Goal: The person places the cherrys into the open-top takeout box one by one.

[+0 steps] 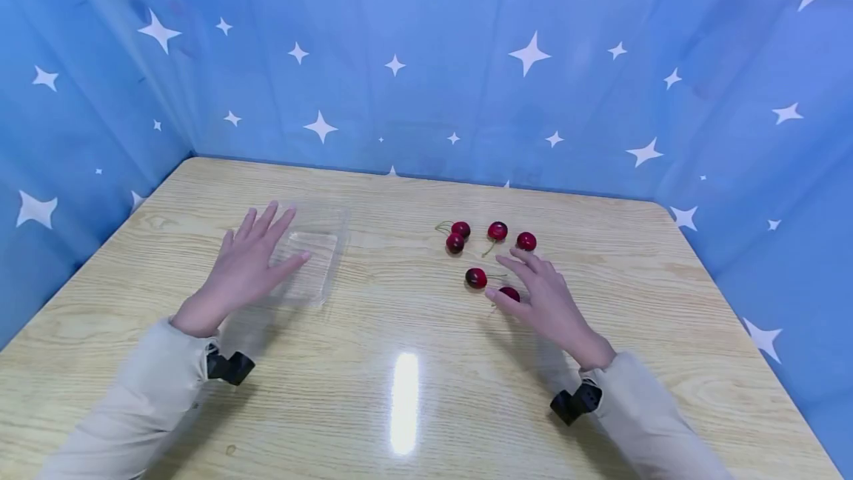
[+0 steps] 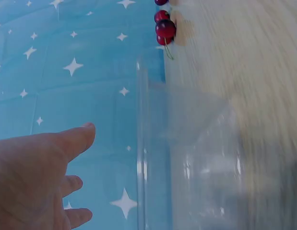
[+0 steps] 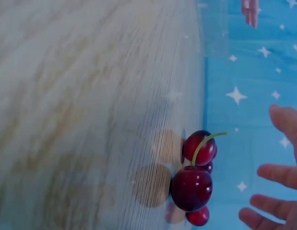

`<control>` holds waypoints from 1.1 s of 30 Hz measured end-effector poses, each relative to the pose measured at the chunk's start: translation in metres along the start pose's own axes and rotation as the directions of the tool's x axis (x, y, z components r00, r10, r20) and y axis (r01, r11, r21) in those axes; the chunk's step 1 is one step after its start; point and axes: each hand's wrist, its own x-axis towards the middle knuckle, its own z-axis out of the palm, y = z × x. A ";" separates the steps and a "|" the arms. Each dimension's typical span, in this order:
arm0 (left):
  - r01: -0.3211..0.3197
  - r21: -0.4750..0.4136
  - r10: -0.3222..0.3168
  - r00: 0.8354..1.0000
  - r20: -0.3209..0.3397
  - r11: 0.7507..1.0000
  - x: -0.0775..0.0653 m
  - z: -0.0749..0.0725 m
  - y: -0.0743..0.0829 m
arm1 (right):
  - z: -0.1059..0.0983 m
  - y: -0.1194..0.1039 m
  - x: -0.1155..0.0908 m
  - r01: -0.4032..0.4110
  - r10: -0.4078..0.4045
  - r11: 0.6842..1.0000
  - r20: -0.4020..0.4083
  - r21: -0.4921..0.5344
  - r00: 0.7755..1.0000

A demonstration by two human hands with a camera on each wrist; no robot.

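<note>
My left hand (image 1: 249,265) hovers over the left part of a clear plastic box (image 1: 338,239), fingers spread and holding nothing. In the left wrist view the thumb and fingertips stand apart from the box wall (image 2: 142,158). My right hand (image 1: 549,306) is held above the table by the cherries, its fingers loosely extended around nothing. A dark red cherry (image 1: 509,293) lies partly hidden under its thumb, and another cherry (image 1: 476,278) with a stem sits just left of it. The right wrist view shows a stemmed cherry (image 3: 191,188) in front of others, apart from the fingers.
Farther back lie a touching pair of cherries (image 1: 455,243), a single cherry (image 1: 497,231) and one more (image 1: 526,241) near the right fingertips. The wood-grain table (image 1: 320,398) meets a blue star-printed curtain (image 1: 426,95) at the back and both sides.
</note>
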 end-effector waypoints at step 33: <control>0.150 -0.338 -0.134 0.988 0.072 0.929 -0.023 0.008 -0.057 | 0.015 0.003 -0.011 0.134 -0.131 0.971 -0.025 0.198 0.991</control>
